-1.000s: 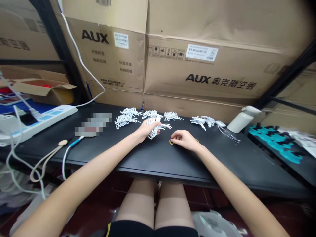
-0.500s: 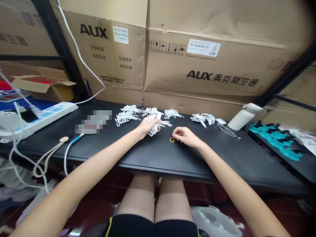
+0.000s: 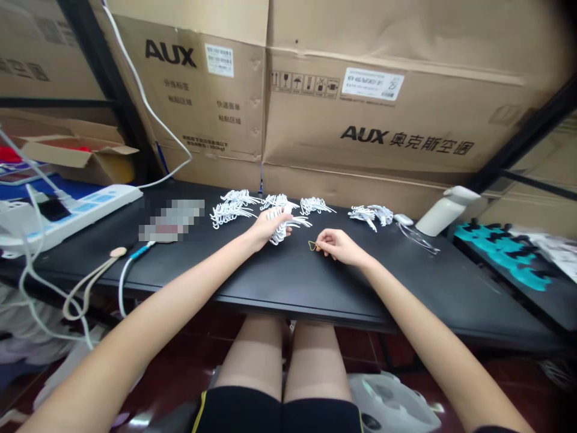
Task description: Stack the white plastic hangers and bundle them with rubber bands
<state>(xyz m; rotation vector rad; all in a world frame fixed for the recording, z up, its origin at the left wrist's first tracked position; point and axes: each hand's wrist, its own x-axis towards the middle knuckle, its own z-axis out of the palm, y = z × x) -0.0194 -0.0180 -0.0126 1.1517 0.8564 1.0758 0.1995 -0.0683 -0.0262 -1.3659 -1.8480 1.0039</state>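
Observation:
My left hand (image 3: 270, 227) is closed around a bundle of white hooks (image 3: 280, 233), their curved ends pointing down and thin tails sticking out to the right. Pinched in the fingertips of my right hand (image 3: 337, 246) is a yellow rubber band (image 3: 312, 246), which hangs bent just off the left of the fingers. Behind my left hand lie several similar bundles of white hooks (image 3: 231, 213) on the black table (image 3: 288, 288). A smaller white pile (image 3: 363, 215) rests farther right.
A white bottle (image 3: 446, 211) lies tilted at the back right, near a white plug with a cord (image 3: 404, 220). Teal and black parts (image 3: 502, 255) sit at the far right. A power strip (image 3: 90, 210) with cables is on the left. Large cartons (image 3: 315, 132) stand behind.
The rubber band lay as a ring on the table beside my right hand; now my right fingers hold it, slightly raised and bent. My left hand keeps the hook bundle, nearly still.

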